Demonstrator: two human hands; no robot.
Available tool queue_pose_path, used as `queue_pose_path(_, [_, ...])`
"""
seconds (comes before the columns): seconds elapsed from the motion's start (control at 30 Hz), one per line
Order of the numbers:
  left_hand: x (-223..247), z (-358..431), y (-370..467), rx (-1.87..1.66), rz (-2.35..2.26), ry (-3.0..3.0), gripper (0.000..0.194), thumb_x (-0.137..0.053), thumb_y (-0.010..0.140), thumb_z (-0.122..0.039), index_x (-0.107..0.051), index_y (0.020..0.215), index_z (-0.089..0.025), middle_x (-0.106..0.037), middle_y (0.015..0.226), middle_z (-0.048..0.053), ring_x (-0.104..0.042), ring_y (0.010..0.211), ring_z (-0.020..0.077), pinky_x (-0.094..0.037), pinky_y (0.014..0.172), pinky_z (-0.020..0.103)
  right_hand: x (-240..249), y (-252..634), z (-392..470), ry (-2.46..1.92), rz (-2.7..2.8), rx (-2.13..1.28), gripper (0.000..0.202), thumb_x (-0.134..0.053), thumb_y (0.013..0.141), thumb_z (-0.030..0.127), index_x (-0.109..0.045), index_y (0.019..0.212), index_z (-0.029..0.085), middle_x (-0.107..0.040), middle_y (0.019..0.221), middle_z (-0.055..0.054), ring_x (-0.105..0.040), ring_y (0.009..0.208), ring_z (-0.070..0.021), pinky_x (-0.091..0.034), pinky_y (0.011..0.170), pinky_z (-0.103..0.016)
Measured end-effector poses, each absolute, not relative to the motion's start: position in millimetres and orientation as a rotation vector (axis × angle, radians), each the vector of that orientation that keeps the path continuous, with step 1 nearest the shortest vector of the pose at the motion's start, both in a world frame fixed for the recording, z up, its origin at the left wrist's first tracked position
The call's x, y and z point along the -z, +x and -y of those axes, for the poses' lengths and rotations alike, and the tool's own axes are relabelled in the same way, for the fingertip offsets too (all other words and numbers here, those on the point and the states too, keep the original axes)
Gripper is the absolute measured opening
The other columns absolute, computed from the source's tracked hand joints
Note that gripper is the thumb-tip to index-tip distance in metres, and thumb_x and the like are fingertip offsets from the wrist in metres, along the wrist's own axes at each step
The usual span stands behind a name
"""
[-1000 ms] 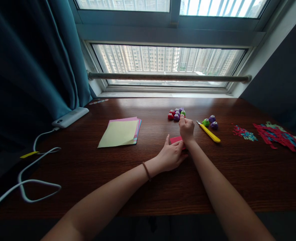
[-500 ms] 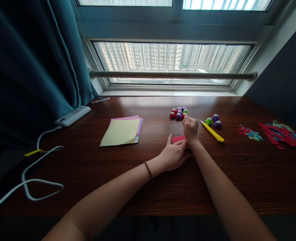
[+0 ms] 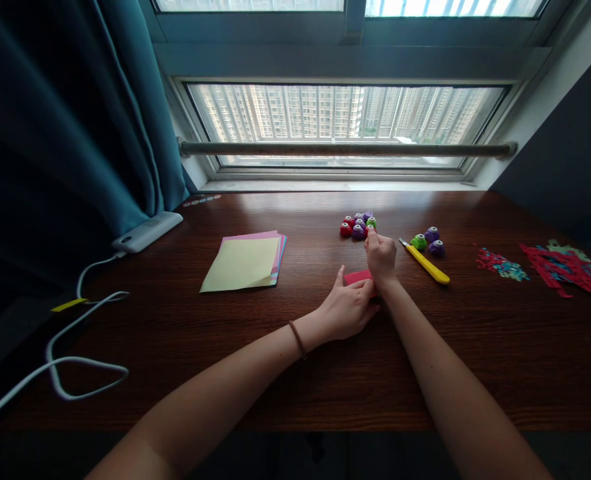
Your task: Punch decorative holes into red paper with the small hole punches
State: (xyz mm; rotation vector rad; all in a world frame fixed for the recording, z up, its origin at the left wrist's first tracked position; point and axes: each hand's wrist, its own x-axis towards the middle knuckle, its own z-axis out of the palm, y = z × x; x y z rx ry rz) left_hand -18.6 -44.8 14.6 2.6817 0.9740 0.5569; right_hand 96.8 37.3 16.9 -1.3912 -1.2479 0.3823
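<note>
Table (image 3: 285, 393): well in from its near edge, the left hand (image 3: 346, 311), fingers extended, touches red paper (image 3: 356, 277); the right hand (image 3: 380, 259) is curled, its grip hidden; small colourful figures (image 3: 358, 233) cluster toward the far edge.

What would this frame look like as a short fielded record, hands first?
Left hand: fingers on red paper
Right hand: curled near the paper's right end, grip unclear
Yellow knife: right of right hand
Paper stack: left of the hands, pale yellow on top
Eyed pieces: in two clusters
Far right: paper strips, small scraps
Surface: brown wooden desk
</note>
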Motion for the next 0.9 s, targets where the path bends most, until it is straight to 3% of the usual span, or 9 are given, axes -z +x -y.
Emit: queue_pose_path(0.9, [-14.6,45.7,-17.7,-0.547,-0.950,2.670,0.031,-0.036,0.089,-0.032,-0.036,0.116,-0.016,-0.054,0.114,0.008,-0.049,0.107,0.0184,-0.009,0.105,0.051,-17.8,98.1,-40.8,-1.439,1.195,-0.376,0.050,-0.034,0.085,0.046,-0.034,0.044,0.018,-0.032,0.041,0.002,-0.029,0.041,-0.0108,-0.022,0.047,-0.026])
